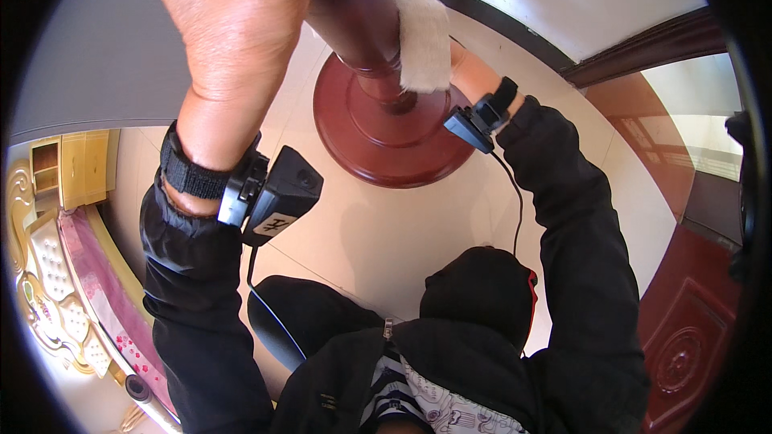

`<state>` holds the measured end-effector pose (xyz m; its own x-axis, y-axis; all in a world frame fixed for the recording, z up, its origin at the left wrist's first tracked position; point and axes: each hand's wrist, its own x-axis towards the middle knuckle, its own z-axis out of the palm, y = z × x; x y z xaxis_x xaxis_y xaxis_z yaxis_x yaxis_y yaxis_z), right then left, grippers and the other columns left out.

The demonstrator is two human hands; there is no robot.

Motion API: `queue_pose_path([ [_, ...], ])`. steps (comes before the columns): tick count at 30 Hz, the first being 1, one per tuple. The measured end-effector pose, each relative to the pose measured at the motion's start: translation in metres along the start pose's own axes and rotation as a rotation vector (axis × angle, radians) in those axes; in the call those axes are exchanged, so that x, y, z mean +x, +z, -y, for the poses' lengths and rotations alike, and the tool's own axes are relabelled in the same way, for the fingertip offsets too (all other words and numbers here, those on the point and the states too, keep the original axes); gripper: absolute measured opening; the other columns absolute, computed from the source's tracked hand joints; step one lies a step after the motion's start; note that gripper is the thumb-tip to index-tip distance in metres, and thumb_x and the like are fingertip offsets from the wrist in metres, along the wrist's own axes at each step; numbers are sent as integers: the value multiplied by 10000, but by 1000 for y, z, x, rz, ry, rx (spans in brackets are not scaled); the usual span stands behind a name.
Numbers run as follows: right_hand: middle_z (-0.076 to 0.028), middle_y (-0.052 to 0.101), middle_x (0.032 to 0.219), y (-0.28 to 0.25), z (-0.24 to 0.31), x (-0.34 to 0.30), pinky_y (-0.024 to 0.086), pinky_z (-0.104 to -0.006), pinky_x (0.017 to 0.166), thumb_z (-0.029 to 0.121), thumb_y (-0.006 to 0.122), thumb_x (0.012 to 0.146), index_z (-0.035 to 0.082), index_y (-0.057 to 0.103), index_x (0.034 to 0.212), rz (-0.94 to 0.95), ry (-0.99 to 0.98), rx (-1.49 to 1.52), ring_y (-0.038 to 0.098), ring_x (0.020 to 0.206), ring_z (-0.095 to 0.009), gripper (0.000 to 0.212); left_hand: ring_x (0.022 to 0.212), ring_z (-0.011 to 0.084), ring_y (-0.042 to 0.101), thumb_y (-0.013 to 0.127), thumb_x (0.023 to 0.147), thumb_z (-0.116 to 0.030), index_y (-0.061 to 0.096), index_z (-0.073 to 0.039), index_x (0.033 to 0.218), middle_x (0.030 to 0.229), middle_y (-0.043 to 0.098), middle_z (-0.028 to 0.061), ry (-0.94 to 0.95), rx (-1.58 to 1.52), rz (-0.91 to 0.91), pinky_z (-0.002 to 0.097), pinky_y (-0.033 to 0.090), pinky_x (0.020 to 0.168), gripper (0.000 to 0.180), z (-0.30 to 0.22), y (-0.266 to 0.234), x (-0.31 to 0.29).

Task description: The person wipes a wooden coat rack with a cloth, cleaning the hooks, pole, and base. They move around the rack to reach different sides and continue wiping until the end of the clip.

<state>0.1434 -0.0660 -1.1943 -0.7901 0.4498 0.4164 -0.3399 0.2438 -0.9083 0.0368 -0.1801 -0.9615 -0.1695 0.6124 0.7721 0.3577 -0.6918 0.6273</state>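
Observation:
A dark red wooden pedestal post (350, 12) rises from a round, stepped base (378, 141) that rests on the floor. My left hand (241, 12) is up at the top edge, close beside the post's left side. Its fingers run out of view, so whether they grip anything is hidden. On the post's right side a cream-white cloth (424, 36) lies against the wood and hangs down. My right hand (466, 71) reaches in behind this cloth and holds it against the post, its fingers covered by it. Both wrists carry strapped black devices with cables.
Pale tiles make up the floor (386, 225). A grey panel (104, 40) fills the upper left, with a yellow wooden cabinet (80, 165) and an ornate tufted headboard (60, 265) below it. At the right stands a dark red carved panel (683, 345). My bent knees are close below the base.

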Motion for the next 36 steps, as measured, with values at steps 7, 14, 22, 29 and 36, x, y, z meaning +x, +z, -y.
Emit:
queue_pose_path([
  [7, -90, 687, 1258, -24, -49, -15, 519, -310, 986, 189, 750, 880, 61, 616, 1315, 124, 397, 282, 664, 1085, -179, 473, 758, 163, 593, 756, 835, -245, 494, -28, 1143, 923, 556, 72, -243, -685, -179, 305, 550, 676, 460, 11, -3, -4],
  [14, -104, 695, 1228, -32, -60, -2, 507, -334, 997, 176, 731, 862, 47, 626, 1288, 207, 455, 231, 664, 1087, -214, 457, 755, 173, 606, 783, 817, -279, 481, -23, 1157, 923, 564, 79, -63, 182, -132, 310, 555, 674, 521, 1, 5, -5],
  [22, -120, 705, 1194, 2, -53, -21, 494, -361, 1010, 163, 710, 842, 31, 637, 1257, 36, 253, -89, 665, 1088, -253, 441, 619, 166, 585, 766, 833, -309, 494, -8, 1125, 847, 565, 71, 32, 317, -82, 311, 551, 595, 501, 5, 5, -6],
  [29, -178, 548, 1344, 27, -76, -58, 432, -407, 1092, 120, 850, 595, 65, 414, 1436, -130, -21, -430, 556, 1245, -338, 948, 719, 162, 595, 793, 825, -386, 503, -17, 1123, 883, 562, 68, 91, 297, -107, 319, 552, 668, 555, 11, 7, -8],
  [36, -176, 387, 1458, 99, -88, -87, 366, -440, 1142, 340, 901, 706, 103, 231, 1528, -519, 6, -593, 429, 1343, -358, 1087, 782, 173, 597, 819, 783, -422, 524, -33, 1104, 902, 558, 71, 65, 207, -70, 340, 547, 709, 584, 4, 8, -11],
])
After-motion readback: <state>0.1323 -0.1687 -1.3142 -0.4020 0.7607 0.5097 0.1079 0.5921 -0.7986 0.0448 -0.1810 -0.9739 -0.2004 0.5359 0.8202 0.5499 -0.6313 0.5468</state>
